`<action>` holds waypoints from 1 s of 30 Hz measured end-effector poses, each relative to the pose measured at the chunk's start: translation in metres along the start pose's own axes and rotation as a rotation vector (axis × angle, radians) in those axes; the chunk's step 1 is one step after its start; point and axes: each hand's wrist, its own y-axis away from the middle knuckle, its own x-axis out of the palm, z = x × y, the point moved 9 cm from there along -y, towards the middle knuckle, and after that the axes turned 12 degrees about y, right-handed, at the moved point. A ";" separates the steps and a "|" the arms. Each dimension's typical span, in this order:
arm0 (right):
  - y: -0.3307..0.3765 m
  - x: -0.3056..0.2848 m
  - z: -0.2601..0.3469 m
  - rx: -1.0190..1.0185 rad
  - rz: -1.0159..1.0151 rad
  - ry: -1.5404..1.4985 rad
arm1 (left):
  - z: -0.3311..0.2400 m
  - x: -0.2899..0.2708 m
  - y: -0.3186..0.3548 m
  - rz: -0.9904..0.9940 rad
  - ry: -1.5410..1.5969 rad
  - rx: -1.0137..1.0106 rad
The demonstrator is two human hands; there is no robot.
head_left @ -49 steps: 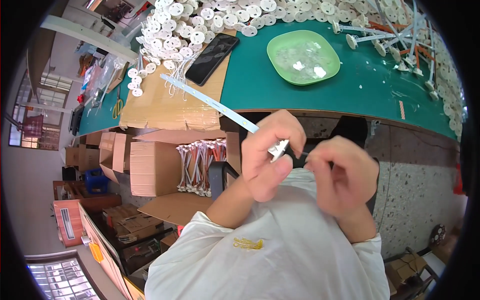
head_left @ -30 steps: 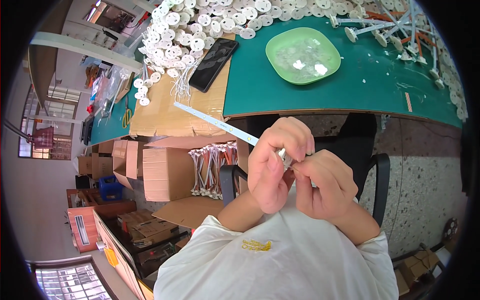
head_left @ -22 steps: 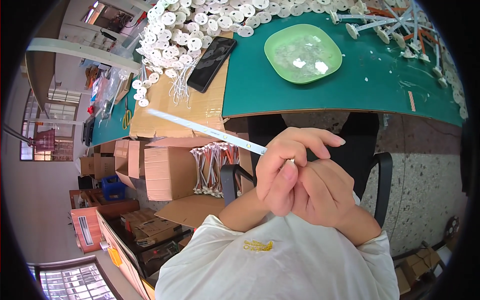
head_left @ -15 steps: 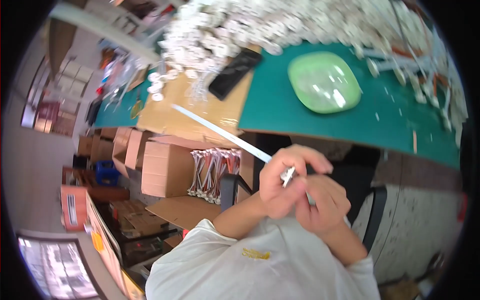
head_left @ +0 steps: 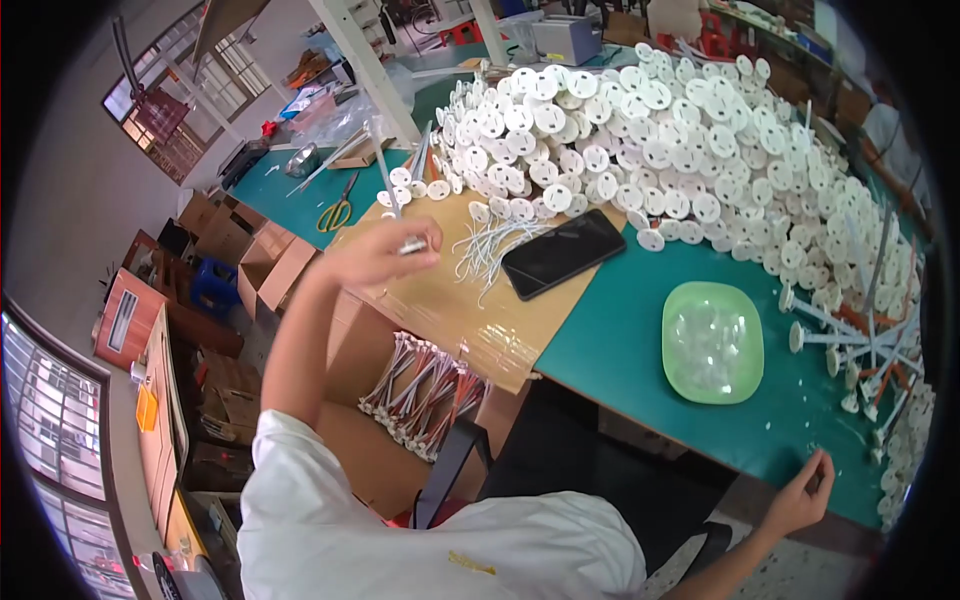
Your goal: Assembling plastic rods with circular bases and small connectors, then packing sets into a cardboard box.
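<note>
My left hand (head_left: pixel 385 252) is raised over the brown cardboard on the table's left part. Its fingers are closed around a long, thin pale strip (head_left: pixel 386 180), which points up and away. A small white and silvery piece (head_left: pixel 412 244) shows between the fingers. My right hand (head_left: pixel 800 494) is low at the table's front right edge, its fingers drawn together near small white scraps; whatever they may hold is too small to make out. Left of that hand, a light green dish (head_left: pixel 713 391) holds clear, small pieces.
A big heap of white slotted discs (head_left: pixel 660 150) covers the back. A black phone (head_left: pixel 563 255) and white cords (head_left: pixel 490 250) lie on the cardboard. Yellow-handled scissors (head_left: pixel 336 215) lie at left. An open carton (head_left: pixel 350 400) of strips with white ends stands below the table edge.
My hands were together in front of my chest, with the strip in the left. They have parted: the left moved up and left with the strip, the right went right and down.
</note>
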 end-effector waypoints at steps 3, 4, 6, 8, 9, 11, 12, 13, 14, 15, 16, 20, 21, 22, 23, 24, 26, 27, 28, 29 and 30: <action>0.002 0.007 -0.027 0.074 0.022 0.091 | 0.039 -0.050 -0.035 0.092 -0.022 -0.166; 0.001 0.011 -0.026 0.033 0.020 0.151 | 0.046 -0.069 -0.045 0.084 -0.026 -0.168; -0.001 0.015 -0.019 0.042 0.002 0.172 | 0.078 -0.094 -0.062 0.124 -0.080 -0.346; -0.003 0.011 -0.016 0.053 -0.027 0.204 | 0.091 -0.105 -0.083 0.146 -0.022 -0.466; -0.003 0.004 -0.015 0.083 -0.040 0.250 | 0.102 -0.104 -0.090 0.170 0.031 -0.586; -0.005 0.003 -0.018 0.109 -0.045 0.288 | 0.109 -0.109 -0.101 0.124 -0.033 -0.673; -0.005 0.000 -0.019 0.097 -0.045 0.300 | 0.115 -0.113 -0.104 0.079 -0.099 -0.761; -0.004 0.001 -0.021 0.094 -0.040 0.300 | 0.116 -0.120 -0.108 0.051 -0.211 -0.759; -0.003 0.002 -0.024 0.099 -0.042 0.301 | 0.118 -0.122 -0.110 0.053 -0.216 -0.757; -0.004 0.001 -0.023 0.055 -0.047 0.263 | 0.118 -0.129 -0.112 0.022 -0.323 -0.745; -0.003 -0.007 -0.020 0.019 -0.065 0.246 | 0.116 -0.130 -0.124 0.008 -0.431 -0.712; 0.000 0.001 0.010 -0.062 -0.115 0.285 | 0.110 -0.119 -0.137 0.159 -0.885 -0.274; -0.002 0.006 0.014 -0.062 -0.086 0.253 | 0.101 -0.126 -0.124 0.040 -1.126 -0.030; -0.005 0.014 0.019 -0.068 -0.043 0.211 | 0.094 -0.137 -0.109 -0.139 -1.048 -0.303; -0.010 0.013 0.024 -0.070 -0.028 0.188 | 0.082 -0.127 -0.107 -0.252 -1.104 -0.224; -0.014 0.010 0.024 -0.070 -0.015 0.164 | 0.069 -0.117 -0.106 -0.370 -1.155 -0.141; -0.026 -0.007 -0.015 0.126 0.000 -0.006 | 0.004 -0.047 -0.103 -0.556 -0.807 0.078; -0.027 -0.009 -0.038 0.302 0.033 -0.226 | -0.019 -0.006 -0.095 -0.646 -0.529 0.191; -0.046 -0.019 -0.025 0.171 0.007 -0.061 | -0.039 0.025 -0.069 -0.733 -0.263 0.278; -0.069 -0.023 -0.007 0.037 -0.012 0.103 | -0.044 0.056 -0.049 -0.733 -0.321 0.327; -0.088 -0.015 0.007 0.001 0.057 0.135 | -0.064 0.091 -0.029 -0.707 -0.242 0.451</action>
